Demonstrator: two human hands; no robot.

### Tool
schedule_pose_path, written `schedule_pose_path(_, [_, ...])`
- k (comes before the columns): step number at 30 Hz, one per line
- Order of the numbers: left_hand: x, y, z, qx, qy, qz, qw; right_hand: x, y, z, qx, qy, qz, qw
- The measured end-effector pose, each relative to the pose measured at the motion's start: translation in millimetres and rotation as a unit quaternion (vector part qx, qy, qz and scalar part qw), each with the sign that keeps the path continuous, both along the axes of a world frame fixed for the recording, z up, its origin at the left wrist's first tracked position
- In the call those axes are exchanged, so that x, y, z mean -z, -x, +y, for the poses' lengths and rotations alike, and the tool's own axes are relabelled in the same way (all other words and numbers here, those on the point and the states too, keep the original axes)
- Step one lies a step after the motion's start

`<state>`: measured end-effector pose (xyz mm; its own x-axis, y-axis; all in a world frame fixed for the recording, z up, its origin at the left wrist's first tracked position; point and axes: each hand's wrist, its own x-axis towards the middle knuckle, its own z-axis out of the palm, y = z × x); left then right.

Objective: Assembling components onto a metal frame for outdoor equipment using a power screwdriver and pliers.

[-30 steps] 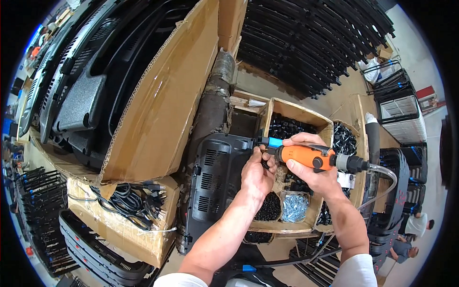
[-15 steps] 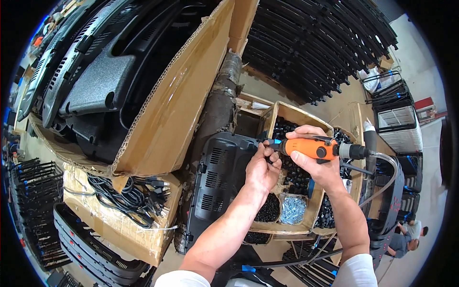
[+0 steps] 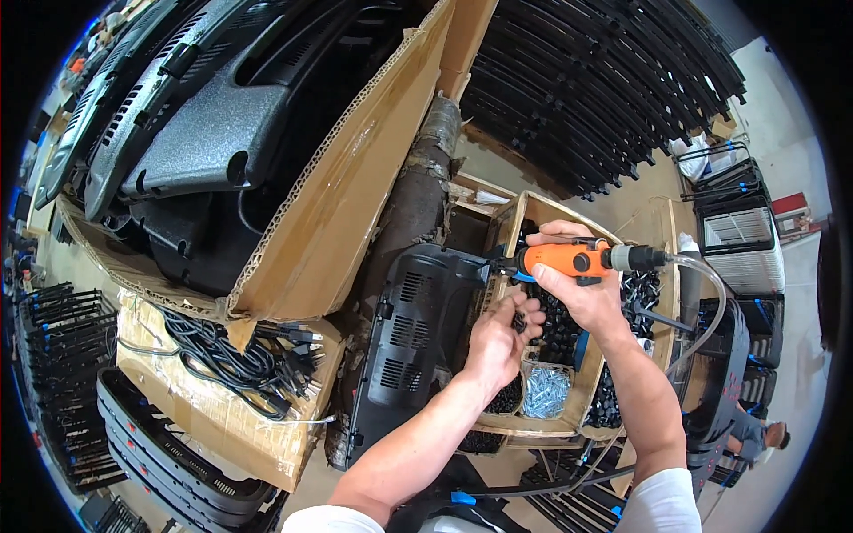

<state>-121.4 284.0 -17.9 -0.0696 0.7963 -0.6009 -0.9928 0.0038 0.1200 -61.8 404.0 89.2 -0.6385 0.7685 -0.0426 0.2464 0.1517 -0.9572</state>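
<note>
Well, nearest come two white sleeves (image 3: 664, 502), then the person's bare hands. The left hand (image 3: 498, 343) is half curled, fingers bent loosely around small dark bits (image 3: 520, 322), too blurred to tell apart. Just beyond, the right hand (image 3: 593, 304) wraps an orange driver (image 3: 562, 258), whose tip points left at the end of a black cover (image 3: 434, 311); whether they touch I cannot tell. That cover lies left of the driver, beside a worn roll (image 3: 421, 191). Below the hands sits a wooden tray (image 3: 540, 426), silver screws (image 3: 545, 392) in one compartment. A clear hose (image 3: 721, 298) curves from the driver's back. Over to the left, a taped carton (image 3: 222, 428) bears dark cables (image 3: 211, 345), and a big cardboard box (image 3: 342, 178) holds black panels (image 3: 209, 133). Farther off hang or stand rows of black frames (image 3: 577, 80); at far right, another person (image 3: 757, 438).
</note>
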Motion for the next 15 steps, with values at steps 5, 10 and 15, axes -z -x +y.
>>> schedule_pose_path(5, [10.1,-3.2,-22.7,0.037,-0.02,0.046,0.998,5.7,12.7,6.5,-0.036,-0.012,-0.023,0.999])
schedule_pose_path(10, [4.5,-3.7,-33.6,0.033,0.026,0.08,0.996,2.2,22.1,4.5,-0.078,-0.073,-0.131,0.986])
schedule_pose_path(15, [14.7,6.3,-48.5,0.049,0.067,0.159,0.984,2.2,24.7,4.5,-0.089,-0.044,-0.102,0.99])
